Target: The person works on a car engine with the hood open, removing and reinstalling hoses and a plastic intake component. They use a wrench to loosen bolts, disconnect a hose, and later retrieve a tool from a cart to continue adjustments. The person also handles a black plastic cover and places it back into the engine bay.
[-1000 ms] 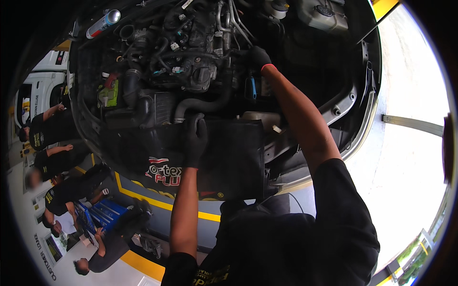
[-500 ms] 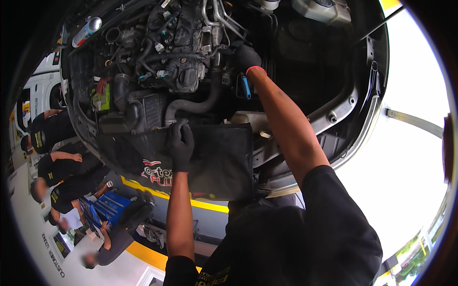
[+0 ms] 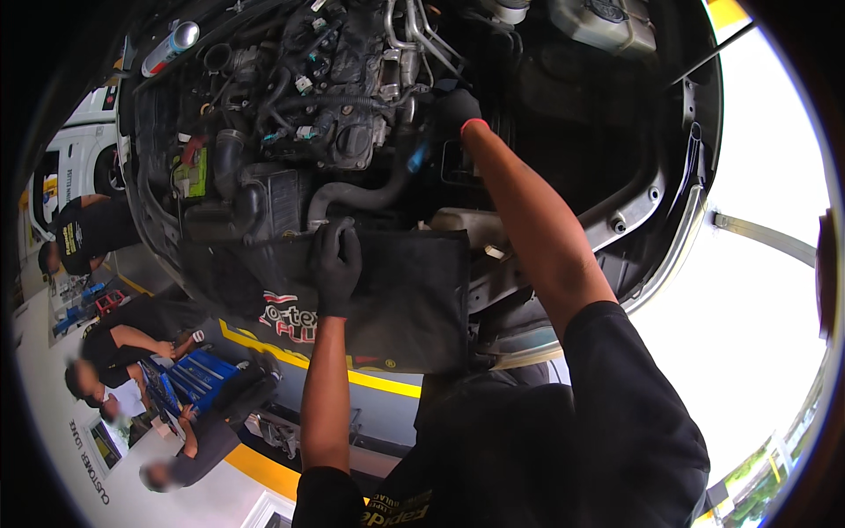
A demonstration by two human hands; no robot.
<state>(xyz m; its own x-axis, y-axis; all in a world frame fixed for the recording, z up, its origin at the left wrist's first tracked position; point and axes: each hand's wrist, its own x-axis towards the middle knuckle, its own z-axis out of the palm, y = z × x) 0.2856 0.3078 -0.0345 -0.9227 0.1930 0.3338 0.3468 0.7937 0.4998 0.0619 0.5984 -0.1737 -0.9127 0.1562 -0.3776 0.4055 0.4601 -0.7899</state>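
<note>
Reaching across the engine bay (image 3: 650,207) from its front edge, with the right hand (image 3: 457,109), black-gloved and red-cuffed, down beside the right flank of the engine (image 3: 352,84), near the bent metal pipes (image 3: 412,40). Cannot tell whether its fingers are apart or clamped on anything, with the back of the glove in the way. Just beside that hand, toward the front edge, a blurred blue-handled tool (image 3: 418,158); cannot tell whether held. Rests the left hand (image 3: 337,257), gloved in black too, on the upper edge of the black fender cover (image 3: 405,290) draped over the bay's front edge, fingers loosely curled, any pinch on the cover impossible to make out. Just beyond it, a black radiator hose (image 3: 352,193); left of that, a black air-filter box (image 3: 280,195); toward the left edge, a green battery (image 3: 194,174); near the far left corner, an aerosol can (image 3: 172,48); near the far right corner, a translucent reservoir (image 3: 616,31). Beyond the left edge, co-workers (image 3: 207,436) around a blue tool cart (image 3: 195,380).
</note>
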